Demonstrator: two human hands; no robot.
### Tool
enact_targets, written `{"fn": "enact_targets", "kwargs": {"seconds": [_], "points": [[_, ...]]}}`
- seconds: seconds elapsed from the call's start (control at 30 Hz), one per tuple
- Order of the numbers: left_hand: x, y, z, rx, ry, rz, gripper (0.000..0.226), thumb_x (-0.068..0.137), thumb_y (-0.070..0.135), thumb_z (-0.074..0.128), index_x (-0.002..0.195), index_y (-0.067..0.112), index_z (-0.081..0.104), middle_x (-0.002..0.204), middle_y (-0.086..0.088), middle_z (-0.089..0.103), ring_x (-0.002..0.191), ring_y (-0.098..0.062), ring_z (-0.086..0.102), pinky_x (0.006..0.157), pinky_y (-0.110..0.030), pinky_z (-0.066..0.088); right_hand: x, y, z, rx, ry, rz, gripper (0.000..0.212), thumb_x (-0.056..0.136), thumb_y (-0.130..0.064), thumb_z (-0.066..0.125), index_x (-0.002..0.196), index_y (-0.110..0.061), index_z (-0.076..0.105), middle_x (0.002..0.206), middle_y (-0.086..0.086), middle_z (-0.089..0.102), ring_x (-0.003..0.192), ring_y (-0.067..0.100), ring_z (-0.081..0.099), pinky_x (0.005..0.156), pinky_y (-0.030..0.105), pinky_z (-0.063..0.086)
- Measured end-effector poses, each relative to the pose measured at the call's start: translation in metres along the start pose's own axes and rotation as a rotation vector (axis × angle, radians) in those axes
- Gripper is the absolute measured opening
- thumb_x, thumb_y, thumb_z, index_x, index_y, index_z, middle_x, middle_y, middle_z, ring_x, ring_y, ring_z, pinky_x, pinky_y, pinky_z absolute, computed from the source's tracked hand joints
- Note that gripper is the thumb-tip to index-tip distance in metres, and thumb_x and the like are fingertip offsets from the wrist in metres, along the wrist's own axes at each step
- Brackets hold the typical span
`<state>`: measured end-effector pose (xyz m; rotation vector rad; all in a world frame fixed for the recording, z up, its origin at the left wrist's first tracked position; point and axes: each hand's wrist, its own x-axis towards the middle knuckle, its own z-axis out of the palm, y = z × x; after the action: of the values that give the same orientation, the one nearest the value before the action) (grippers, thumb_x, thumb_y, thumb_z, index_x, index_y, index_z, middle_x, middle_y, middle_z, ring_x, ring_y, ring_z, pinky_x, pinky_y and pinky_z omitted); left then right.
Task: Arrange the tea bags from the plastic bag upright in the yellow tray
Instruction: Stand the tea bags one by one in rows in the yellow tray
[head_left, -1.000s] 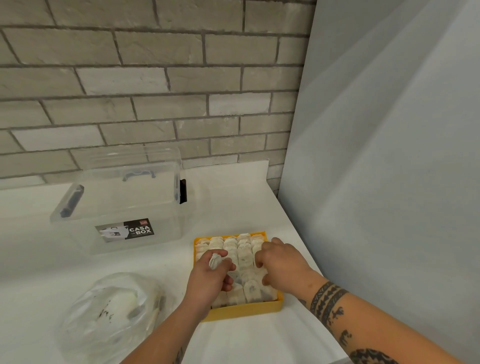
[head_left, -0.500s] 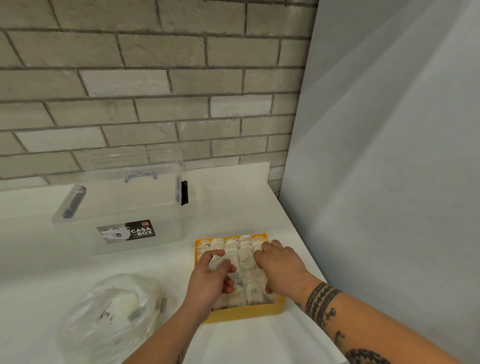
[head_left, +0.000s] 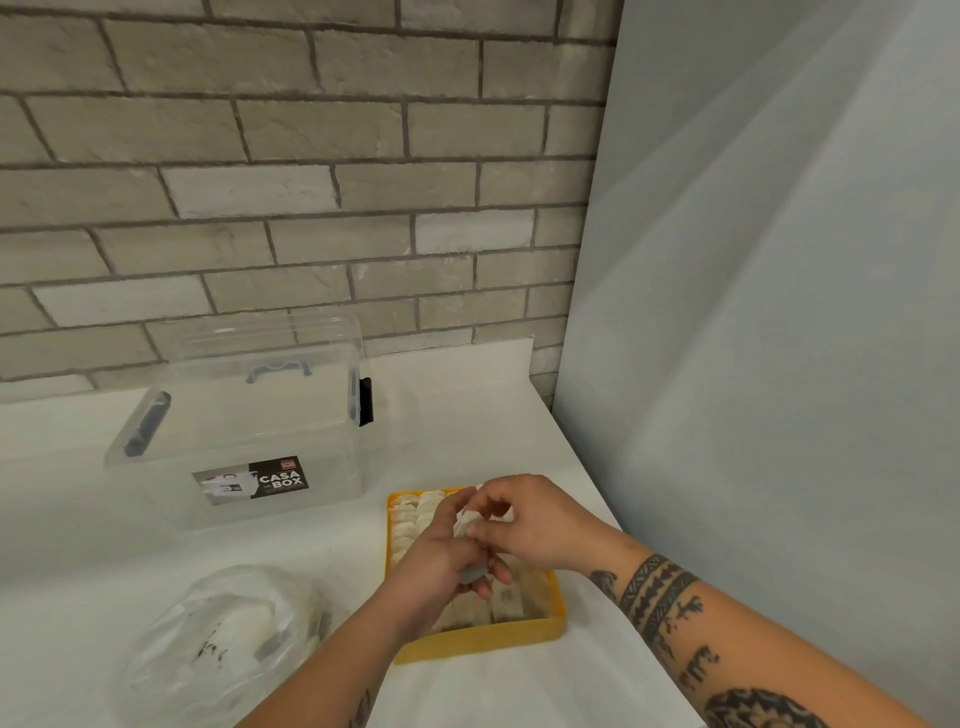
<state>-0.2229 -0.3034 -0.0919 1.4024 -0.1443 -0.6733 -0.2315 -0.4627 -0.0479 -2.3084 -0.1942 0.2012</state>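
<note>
The right hand (head_left: 530, 525) is joining the left hand (head_left: 441, 569) over the yellow tray (head_left: 483, 642).
Lifted off the packed rows (head_left: 410, 519), its fingers are now pinching the tea bag (head_left: 464, 522) that the left hand is still gripping above the tray.

A: Your left hand (head_left: 441, 566) reaches in from the lower left, back turned up, fingers curled round a tea bag (head_left: 464, 522).

B: And your right hand (head_left: 535, 525) meets it from the other side. Your thumb and forefinger pinch the top of that same tea bag, and the other fingers are bent loosely above.

A: Your two hands touch at the fingers, the right a little higher than the left.

B: Your left forearm (head_left: 332, 660) rises from the bottom edge. Your right forearm (head_left: 675, 613), with tattooed bands near the wrist, slants in from the lower right corner.
</note>
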Motion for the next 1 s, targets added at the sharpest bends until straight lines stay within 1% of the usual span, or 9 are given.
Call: {"fn": "enact_targets", "kwargs": {"seconds": [0.07, 0.13, 0.27, 0.4, 0.5, 0.6, 0.8, 0.93, 1.0], "points": [[0.0, -0.003, -0.001, -0.023, -0.011, 0.006, 0.069, 0.087, -0.003, 0.054, 0.149, 0.022, 0.033, 0.093, -0.021, 0.073, 0.074, -0.027, 0.07, 0.06, -0.031, 0.053, 0.001, -0.001, 0.002, 0.017, 0.026, 0.025, 0.005, 0.09, -0.027, 0.07, 0.088, -0.023, 0.07, 0.081, 0.003, 0.073, 0.071, 0.012, 0.067, 0.065, 0.011, 0.046], [-0.003, -0.005, -0.004, -0.08, -0.008, 0.01, 0.062, 0.092, 0.002, 0.057, 0.148, 0.021, 0.037, 0.106, -0.02, 0.074, 0.09, -0.036, 0.072, 0.069, -0.036, 0.058, 0.003, 0.002, 0.002, 0.013, 0.074, 0.048, 0.001, 0.089, -0.023, 0.072, 0.09, -0.024, 0.072, 0.077, -0.007, 0.07, 0.069, 0.005, 0.065, 0.069, 0.019, 0.051], [-0.009, -0.008, -0.008, -0.059, 0.036, 0.04, 0.04, 0.105, 0.003, 0.045, 0.142, 0.018, 0.049, 0.121, -0.02, 0.071, 0.108, -0.04, 0.071, 0.084, -0.04, 0.06, 0.004, 0.007, 0.001, 0.009, 0.093, 0.093, 0.016, 0.089, -0.017, 0.072, 0.101, -0.027, 0.075, 0.082, -0.015, 0.068, 0.075, -0.002, 0.064, 0.074, 0.018, 0.05], [-0.014, -0.011, -0.007, 0.002, 0.152, 0.098, 0.039, 0.101, 0.002, 0.056, 0.135, 0.019, 0.056, 0.123, -0.014, 0.07, 0.1, -0.033, 0.075, 0.085, -0.045, 0.061, -0.001, 0.004, 0.004, 0.055, 0.137, 0.126, 0.018, 0.089, -0.017, 0.072, 0.099, -0.032, 0.072, 0.09, -0.01, 0.072, 0.084, 0.004, 0.068, 0.075, 0.017, 0.052], [-0.018, -0.011, -0.006, -0.031, 0.244, 0.125, 0.031, 0.097, 0.002, 0.063, 0.124, 0.017, 0.062, 0.111, -0.011, 0.074, 0.093, -0.029, 0.076, 0.075, -0.038, 0.063, -0.005, 0.001, 0.008, 0.039, 0.185, 0.145, 0.013, 0.088, -0.023, 0.074, 0.096, -0.033, 0.071, 0.09, -0.008, 0.072, 0.083, 0.006, 0.067, 0.072, 0.019, 0.052], [-0.021, -0.011, -0.006, -0.015, 0.298, 0.15, 0.024, 0.093, 0.004, 0.069, 0.114, 0.016, 0.067, 0.1, -0.008, 0.077, 0.087, -0.026, 0.077, 0.067, -0.032, 0.062, -0.009, 0.001, 0.01, 0.025, 0.208, 0.124, 0.012, 0.087, -0.024, 0.075, 0.093, -0.034, 0.071, 0.084, -0.013, 0.068, 0.075, -0.001, 0.063, 0.065, 0.011, 0.045], [-0.017, -0.016, -0.004, 0.101, 0.34, 0.164, 0.016, 0.09, 0.009, 0.075, 0.105, 0.015, 0.072, 0.087, -0.006, 0.077, 0.076, -0.02, 0.074, 0.066, -0.031, 0.061, -0.012, 0.007, 0.011, -0.06, 0.112, 0.064, 0.02, 0.082, -0.026, 0.077, 0.1, -0.033, 0.072, 0.088, -0.012, 0.07, 0.074, 0.002, 0.062, 0.071, 0.02, 0.052], [-0.013, -0.022, -0.007, 0.114, 0.327, 0.122, 0.015, 0.094, 0.009, 0.07, 0.108, 0.015, 0.069, 0.081, -0.006, 0.077, 0.073, -0.023, 0.075, 0.072, -0.04, 0.062, -0.008, 0.013, 0.011, -0.148, 0.028, 0.061, 0.017, 0.088, -0.024, 0.067, 0.101, -0.033, 0.072, 0.095, -0.018, 0.067, 0.084, 0.0, 0.06, 0.075, 0.016, 0.048], [-0.01, -0.027, -0.009, 0.096, 0.33, 0.106, 0.016, 0.097, 0.007, 0.065, 0.111, 0.016, 0.066, 0.082, -0.006, 0.078, 0.071, -0.023, 0.075, 0.07, -0.039, 0.06, -0.006, 0.018, 0.007, -0.184, 0.021, 0.084, 0.018, 0.09, -0.021, 0.064, 0.102, -0.031, 0.072, 0.092, -0.02, 0.062, 0.082, -0.002, 0.056, 0.069, 0.011, 0.041]]}}
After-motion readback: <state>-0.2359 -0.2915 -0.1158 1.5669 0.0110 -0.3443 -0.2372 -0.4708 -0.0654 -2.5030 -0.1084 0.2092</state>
